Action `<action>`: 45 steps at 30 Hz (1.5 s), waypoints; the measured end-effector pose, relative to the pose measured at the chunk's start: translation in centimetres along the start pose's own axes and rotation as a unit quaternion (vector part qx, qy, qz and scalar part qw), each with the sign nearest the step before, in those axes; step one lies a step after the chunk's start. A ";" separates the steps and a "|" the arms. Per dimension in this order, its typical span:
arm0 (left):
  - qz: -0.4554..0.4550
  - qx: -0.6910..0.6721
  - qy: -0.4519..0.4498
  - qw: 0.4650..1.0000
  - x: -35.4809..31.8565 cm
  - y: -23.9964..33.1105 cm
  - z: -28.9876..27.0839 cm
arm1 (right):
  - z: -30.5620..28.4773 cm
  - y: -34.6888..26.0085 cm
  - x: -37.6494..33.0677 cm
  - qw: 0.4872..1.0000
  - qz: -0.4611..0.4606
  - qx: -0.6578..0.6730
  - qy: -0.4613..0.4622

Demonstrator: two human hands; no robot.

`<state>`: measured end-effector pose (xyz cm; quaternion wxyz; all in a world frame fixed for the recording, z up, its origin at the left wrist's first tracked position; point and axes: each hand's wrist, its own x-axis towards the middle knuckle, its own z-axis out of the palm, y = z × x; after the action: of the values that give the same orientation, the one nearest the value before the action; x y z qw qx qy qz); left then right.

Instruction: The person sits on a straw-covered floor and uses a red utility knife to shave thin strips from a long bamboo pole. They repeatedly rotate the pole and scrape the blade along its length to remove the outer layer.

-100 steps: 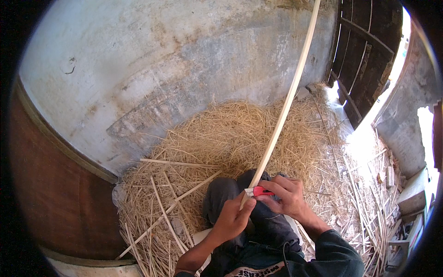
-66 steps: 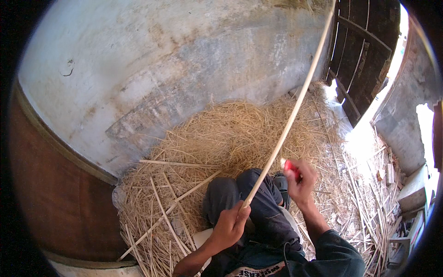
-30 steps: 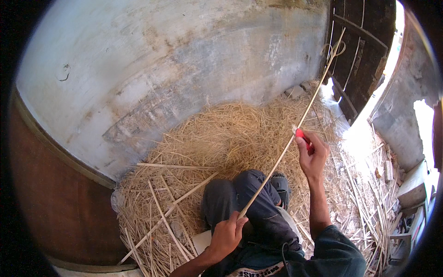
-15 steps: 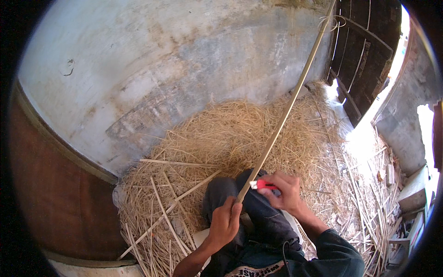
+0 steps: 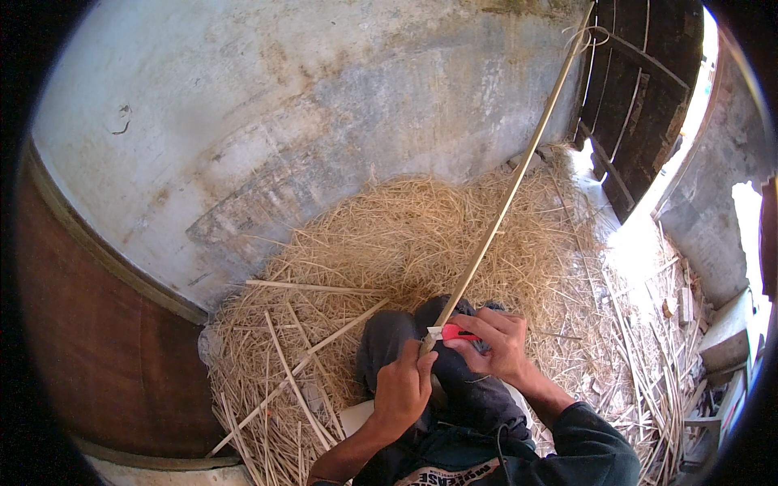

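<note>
Stick (image 5: pixel 510 191): lying at a slant over the person's lap, its near end in the left hand, its far end pointing toward one o'clock and reaching the upper edge of the view.
Left hand (image 5: pixel 403 384): gripping the stick near its lower end, thumb and fingers wrapping around it.
Right hand (image 5: pixel 498 343): sitting at two o'clock from the left hand, its grip closing on the knife.
Knife (image 5: pixel 456 332): showing a red handle and a pale front end, which is touching the stick just beyond the left thumb.
Curls (image 5: pixel 585 39): looping thinly around the stick near its far end.
Knees (image 5: pixel 384 342): bending in dark trousers beneath the hands.
Straw (image 5: pixel 389 235): covering the floor at twelve o'clock from the knees.
Loose sticks (image 5: pixel 316 287): lying on the straw, some crossing, at nine and ten o'clock from the hands.
Wall (image 5: pixel 284 121): standing at eleven o'clock, showing stains.
Door (image 5: pixel 673 49): standing dark at one to two o'clock, light coming through its gaps.
</note>
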<state>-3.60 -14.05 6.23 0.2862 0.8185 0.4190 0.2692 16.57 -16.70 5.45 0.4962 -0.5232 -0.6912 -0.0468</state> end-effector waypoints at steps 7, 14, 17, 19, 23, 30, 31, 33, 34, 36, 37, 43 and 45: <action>0.008 0.032 -0.001 0.999 0.1 -0.4 -0.2 | -0.3 -0.2 0.6 1.000 0.006 -0.003 -0.010; -0.029 0.052 -0.057 0.997 -1.8 -0.9 0.4 | -2.3 4.8 2.3 0.975 0.143 -0.072 0.153; -0.029 0.076 -0.092 0.992 -3.5 -2.5 1.1 | -4.6 8.3 3.9 0.951 0.212 -0.115 0.195; -0.038 0.067 -0.105 0.991 -3.8 -3.1 0.9 | -5.3 9.8 3.7 0.945 0.223 -0.122 0.205; -0.044 0.076 -0.083 0.993 -4.0 -4.2 0.8 | -4.5 11.2 2.1 0.940 0.278 -0.005 0.196; -0.003 -0.025 -0.006 1.000 -1.9 -3.5 0.2 | -0.6 6.3 -0.5 0.950 0.244 0.145 0.128; 0.000 -0.029 -0.001 1.000 -1.6 -3.3 0.1 | -0.3 5.7 -0.8 0.965 0.220 0.104 0.097; 0.006 -0.050 0.008 0.999 -0.9 -2.7 -0.1 | 0.2 4.3 -0.8 0.990 0.104 0.069 0.057; 0.007 -0.064 0.013 0.998 -0.7 -2.2 -0.3 | 0.3 3.7 -0.8 0.997 0.046 0.051 0.037; 0.005 -0.086 0.020 0.996 -0.4 -1.7 -0.4 | 0.1 2.5 -0.7 0.999 0.029 0.042 0.008; 0.002 -0.093 0.020 0.995 -0.3 -1.5 -0.4 | 0.0 2.1 -0.8 0.999 0.021 0.037 -0.006; -0.009 -0.122 0.015 0.992 0.2 0.0 -0.7 | 0.2 0.7 -1.1 0.999 -0.004 0.036 -0.007; 0.006 -0.109 0.032 0.994 0.3 0.2 -0.6 | 0.3 0.7 -0.9 0.999 -0.011 0.031 -0.001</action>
<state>-3.79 -13.72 6.84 0.3581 0.7761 0.3914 0.3410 16.89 -16.89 4.32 0.5108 -0.5000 -0.6987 -0.0300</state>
